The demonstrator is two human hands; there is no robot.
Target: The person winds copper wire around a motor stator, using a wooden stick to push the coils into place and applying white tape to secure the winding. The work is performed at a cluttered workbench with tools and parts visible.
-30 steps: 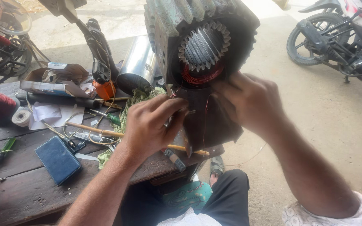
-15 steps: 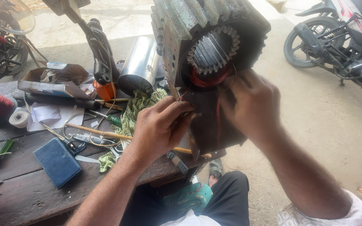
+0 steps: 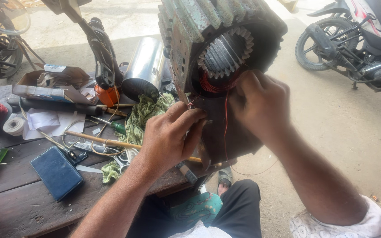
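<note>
Both hands work at the near face of the big motor stator [image 3: 225,66] standing on the counter's [image 3: 27,207] right edge, the left hand [image 3: 173,136] pinching red copper wire [image 3: 225,114] just below the bore and the right hand [image 3: 261,103] pinching it at the rim.

The right hand [image 3: 261,103] now sits higher, fingers up at the red wire [image 3: 212,86] by the motor's [image 3: 225,66] opening; the left hand [image 3: 173,132] has crept closer under it.
</note>
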